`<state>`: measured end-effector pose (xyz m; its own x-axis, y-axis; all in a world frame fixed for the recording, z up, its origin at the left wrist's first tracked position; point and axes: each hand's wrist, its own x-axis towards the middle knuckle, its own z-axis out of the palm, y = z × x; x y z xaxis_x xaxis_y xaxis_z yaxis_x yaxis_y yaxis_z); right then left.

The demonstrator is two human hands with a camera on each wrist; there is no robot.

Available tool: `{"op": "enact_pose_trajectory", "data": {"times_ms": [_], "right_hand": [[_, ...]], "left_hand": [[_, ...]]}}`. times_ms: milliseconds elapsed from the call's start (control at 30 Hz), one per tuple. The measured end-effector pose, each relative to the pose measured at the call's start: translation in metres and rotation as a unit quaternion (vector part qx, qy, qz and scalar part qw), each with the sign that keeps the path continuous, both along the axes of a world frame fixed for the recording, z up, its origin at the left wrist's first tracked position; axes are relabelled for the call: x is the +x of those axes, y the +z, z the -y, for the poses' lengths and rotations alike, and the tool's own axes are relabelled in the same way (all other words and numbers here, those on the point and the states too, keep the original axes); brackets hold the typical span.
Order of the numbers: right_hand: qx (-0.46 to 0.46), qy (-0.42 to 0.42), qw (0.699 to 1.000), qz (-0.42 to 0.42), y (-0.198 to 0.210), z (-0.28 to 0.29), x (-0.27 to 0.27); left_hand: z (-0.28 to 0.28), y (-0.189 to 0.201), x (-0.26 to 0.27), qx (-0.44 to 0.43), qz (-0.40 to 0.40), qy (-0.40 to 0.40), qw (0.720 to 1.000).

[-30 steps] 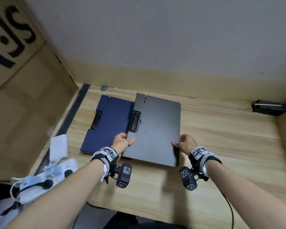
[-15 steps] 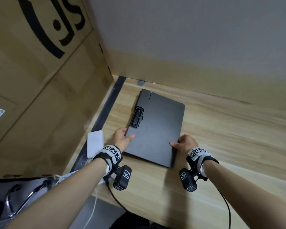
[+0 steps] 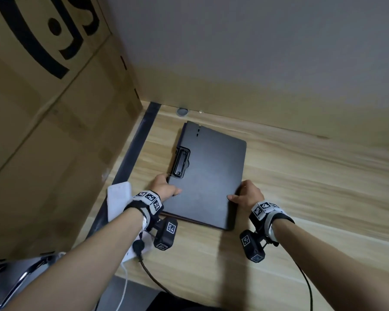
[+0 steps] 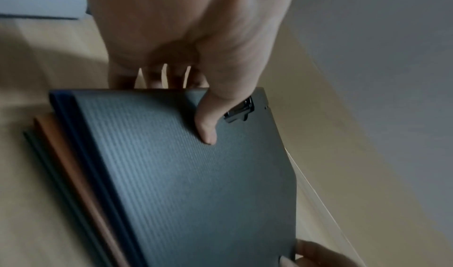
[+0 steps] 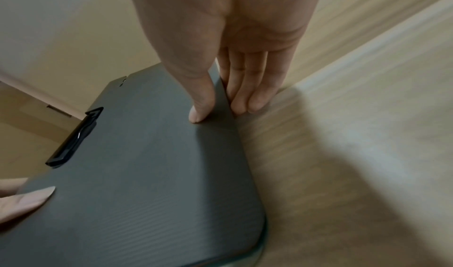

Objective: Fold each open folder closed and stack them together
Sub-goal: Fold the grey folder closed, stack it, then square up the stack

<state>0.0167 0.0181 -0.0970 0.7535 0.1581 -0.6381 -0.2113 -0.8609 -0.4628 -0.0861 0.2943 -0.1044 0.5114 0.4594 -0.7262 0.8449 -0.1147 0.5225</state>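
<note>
A black folder [image 3: 209, 176], closed, with its clip [image 3: 180, 163] on the left, lies on top of a stack on the wooden table [image 3: 301, 198]. In the left wrist view, blue [image 4: 71, 127], brown [image 4: 61, 155] and dark green [image 4: 39, 155] folder edges show under the black folder [image 4: 196, 184]. My left hand [image 3: 166, 187] grips its left edge just below the clip, thumb [image 4: 208, 127] on top, fingers past the edge. My right hand [image 3: 240, 194] holds the right edge, thumb [image 5: 198, 108] on the cover [image 5: 147, 174], fingers [image 5: 255, 100] straight down the side onto the table.
A big cardboard box [image 3: 43, 131] walls off the left side, with a dark strip [image 3: 133, 153] along the table edge beside it. A white power adapter [image 3: 119, 196] lies by my left wrist. The wall [image 3: 256, 63] is close behind. Bare wood stretches to the right.
The black folder has moved left onto the blue folder and now covers it. Both hands have kept their hold on its edges. In the last half second little has moved.
</note>
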Motion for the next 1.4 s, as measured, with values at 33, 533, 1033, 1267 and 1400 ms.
{"op": "enact_pose_trajectory", "data": {"times_ms": [33, 533, 1033, 1267, 1400], "right_hand": [[-0.002, -0.006, 1.0, 0.001, 0.0, 0.005, -0.001], [-0.061, -0.048, 0.997, -0.021, 0.018, 0.185, -0.026], [-0.014, -0.099, 0.994, -0.039, 0.026, 0.242, -0.02], [0.064, -0.228, 0.971, -0.041, 0.013, 0.232, -0.009], [0.13, -0.312, 0.937, -0.086, 0.0, 0.233, -0.005]], "left_hand": [[0.006, 0.004, 0.002, 0.006, 0.002, -0.002, 1.0], [0.184, 0.02, 0.01, 0.014, -0.022, -0.136, 0.99], [0.221, 0.032, 0.038, -0.03, -0.061, -0.167, 0.984], [0.203, -0.025, 0.047, -0.056, -0.02, -0.099, 0.993], [0.203, -0.032, 0.055, -0.054, -0.03, -0.106, 0.992]]}}
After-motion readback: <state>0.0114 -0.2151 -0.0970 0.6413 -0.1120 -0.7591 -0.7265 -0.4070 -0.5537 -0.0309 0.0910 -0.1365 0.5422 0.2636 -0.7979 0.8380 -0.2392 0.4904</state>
